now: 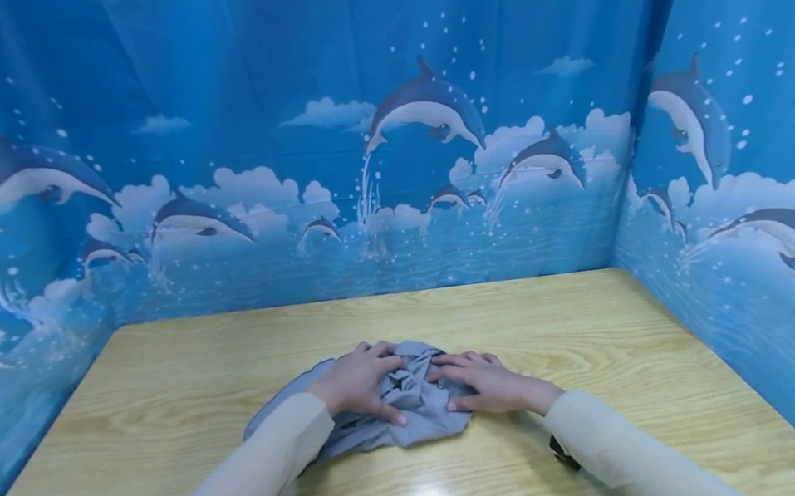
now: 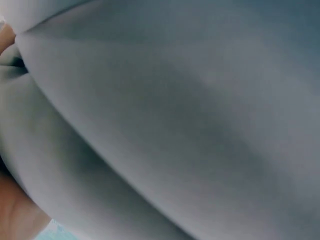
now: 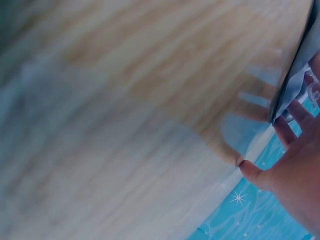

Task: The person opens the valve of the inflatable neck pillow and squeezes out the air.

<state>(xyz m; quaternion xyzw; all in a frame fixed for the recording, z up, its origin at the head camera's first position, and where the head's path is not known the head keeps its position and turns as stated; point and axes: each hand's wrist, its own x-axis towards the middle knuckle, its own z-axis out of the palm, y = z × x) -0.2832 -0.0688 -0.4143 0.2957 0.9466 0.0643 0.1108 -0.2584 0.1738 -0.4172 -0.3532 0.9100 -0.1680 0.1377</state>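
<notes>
A crumpled grey cloth (image 1: 418, 404) lies bunched on the wooden table, its kind hidden by the folds. My left hand (image 1: 358, 383) rests on its middle with fingers spread and the thumb pointing toward the right. On the cloth's right side lies my right hand (image 1: 487, 384), fingers reaching over the folds. In the right wrist view, the right hand (image 3: 295, 170) has its thumb tip on the tabletop and its fingertips against the cloth's edge (image 3: 295, 80). Grey fabric (image 2: 150, 125) fills most of the left wrist view and hides nearly all of the left hand.
The light wooden table (image 1: 181, 377) reflects a bright light near its front. A blue curtain (image 1: 265, 47) printed with dolphins hangs along the back and both sides. At the right sleeve (image 1: 619, 445) a small black object (image 1: 564, 454) shows by the wrist.
</notes>
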